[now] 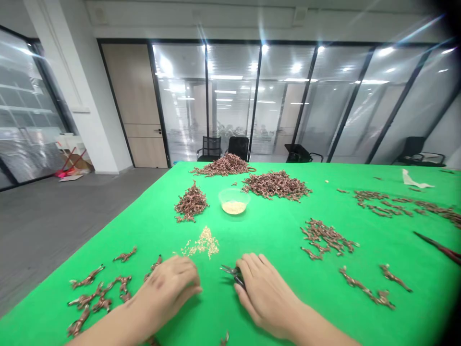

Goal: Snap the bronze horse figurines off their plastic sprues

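My right hand [264, 290] is wrapped round small pliers [234, 275] with dark handles, low over the green table [216, 317]; their jaws point left. My left hand [171, 286] is curled, with its fingertips bent down; whatever they may hold is hidden. Just beyond it lies a scatter of small pale bits [206, 242]. Several small brown figures [103, 293] are spread to the left of my left hand, partly behind the forearm. A clear bowl [234, 202] with pale bits inside stands farther back.
Heaps of brown figures stand at the back left [191, 202], back centre [226, 165] and right of the bowl [276, 185]. More brown figures [327, 238] lie to the right. Long red-handled tool [439, 247] rests at the right edge, white paper [414, 180] behind it.
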`<state>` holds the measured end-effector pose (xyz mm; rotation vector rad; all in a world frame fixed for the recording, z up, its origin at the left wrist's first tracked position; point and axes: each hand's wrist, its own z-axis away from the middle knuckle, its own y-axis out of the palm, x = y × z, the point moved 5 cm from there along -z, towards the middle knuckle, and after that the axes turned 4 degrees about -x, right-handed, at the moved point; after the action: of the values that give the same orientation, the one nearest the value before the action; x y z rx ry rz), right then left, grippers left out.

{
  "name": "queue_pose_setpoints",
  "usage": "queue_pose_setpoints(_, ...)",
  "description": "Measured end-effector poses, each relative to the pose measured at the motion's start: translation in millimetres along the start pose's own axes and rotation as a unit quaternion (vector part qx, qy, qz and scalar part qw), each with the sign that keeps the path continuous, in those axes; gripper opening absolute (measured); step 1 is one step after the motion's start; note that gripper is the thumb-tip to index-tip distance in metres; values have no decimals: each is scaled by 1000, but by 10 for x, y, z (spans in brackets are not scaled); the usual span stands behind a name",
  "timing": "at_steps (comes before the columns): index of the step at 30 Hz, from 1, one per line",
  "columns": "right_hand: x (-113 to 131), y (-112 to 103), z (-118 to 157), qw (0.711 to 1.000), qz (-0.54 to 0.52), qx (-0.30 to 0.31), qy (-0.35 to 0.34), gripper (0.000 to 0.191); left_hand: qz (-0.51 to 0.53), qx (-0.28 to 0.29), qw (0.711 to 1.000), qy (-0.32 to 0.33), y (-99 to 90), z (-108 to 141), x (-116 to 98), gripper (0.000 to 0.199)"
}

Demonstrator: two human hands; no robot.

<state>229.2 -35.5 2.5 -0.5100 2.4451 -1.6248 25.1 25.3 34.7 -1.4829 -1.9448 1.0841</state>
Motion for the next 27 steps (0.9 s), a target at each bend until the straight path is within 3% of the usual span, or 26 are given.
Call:
queue_pose_setpoints(6, 48, 6, 48, 998, -54, -14, 5, 18, 36, 28, 996, -73, 118, 12, 129, 13)
queue_pose_setpoints(11, 74, 84, 63, 996, -92, 16, -7, 17, 15, 5, 998, -59, 167, 105, 137, 11)
queue_pose_setpoints(20, 125, 78, 43, 996, -66, 49, -26, 21, 9, -29, 999, -17, 100, 143, 119, 13)
queue_pose_setpoints(27, 195, 83, 18, 996, -46, 64, -39, 24, 73, -32, 996, -48, 128, 148, 114, 16)
